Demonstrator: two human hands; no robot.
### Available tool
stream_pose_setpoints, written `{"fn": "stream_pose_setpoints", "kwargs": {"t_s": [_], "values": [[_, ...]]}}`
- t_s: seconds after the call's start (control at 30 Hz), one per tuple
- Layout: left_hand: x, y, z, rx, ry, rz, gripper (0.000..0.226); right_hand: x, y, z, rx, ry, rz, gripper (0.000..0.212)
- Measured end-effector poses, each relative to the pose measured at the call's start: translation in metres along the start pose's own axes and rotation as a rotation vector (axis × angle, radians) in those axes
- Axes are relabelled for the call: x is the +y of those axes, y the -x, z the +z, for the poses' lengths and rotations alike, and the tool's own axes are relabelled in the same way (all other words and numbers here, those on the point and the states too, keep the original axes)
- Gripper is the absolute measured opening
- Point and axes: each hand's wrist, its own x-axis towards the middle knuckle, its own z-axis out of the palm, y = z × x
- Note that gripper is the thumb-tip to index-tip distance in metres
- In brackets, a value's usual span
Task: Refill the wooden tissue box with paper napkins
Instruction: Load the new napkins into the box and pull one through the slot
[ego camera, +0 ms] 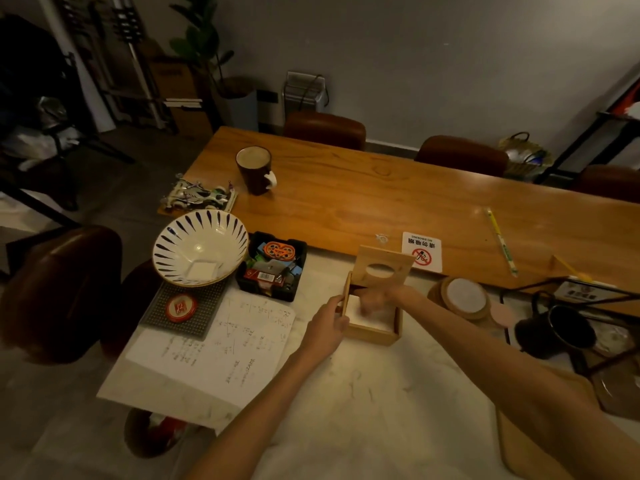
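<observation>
Two bare hands met at a small wooden tissue box (372, 322) that sat on a pale marbled table (363, 393). Its lid (384, 268), with an oval slot, stood tilted up at the far side. We saw white paper napkins (379, 318) lying inside the open box. The left hand (327, 325) gripped the box's left wall, thumb and fingers curled around the rim. The right hand (375, 299) reached down into the box from the right, over the napkins; it was blurred, so we could not tell whether its fingers were pinching the napkins or spread. To the left lay a sheet of handwritten notes (228, 344), a striped bowl (201, 245) and a black tray of small items (272, 266). A no-smoking sign (423, 251) lay just beyond the lid.
</observation>
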Motion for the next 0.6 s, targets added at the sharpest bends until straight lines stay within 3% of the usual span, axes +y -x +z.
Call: {"fn": "stream_pose_setpoints", "kwargs": {"t_s": [0.1,0.17,0.27,0.33,0.37,0.5,0.6], "values": [[0.001,0.001,0.001,0.008,0.004,-0.004,0.046,-0.014,0.028,-0.009,-0.002,0.142,-0.050,0.041],[0.000,0.001,0.002,0.013,0.009,-0.012,0.045,-0.027,0.063,-0.008,0.041,0.137,-0.078,0.014],[-0.002,0.000,0.004,0.017,0.012,-0.023,0.044,-0.030,0.066,0.000,0.059,0.156,-0.049,0.021],[-0.001,0.000,0.004,0.015,0.005,-0.021,0.044,-0.026,0.056,0.009,0.105,0.124,-0.127,0.061],[-0.002,-0.001,0.004,0.014,0.000,-0.018,0.043,-0.028,0.059,0.014,0.140,0.124,-0.155,0.068],[-0.004,-0.001,0.006,0.003,0.014,-0.030,0.043,-0.027,0.055,0.029,0.302,-0.027,-0.154,0.065],[-0.003,0.000,0.005,-0.005,0.008,-0.034,0.045,-0.024,0.056,0.028,0.305,-0.104,-0.150,0.058]]}}
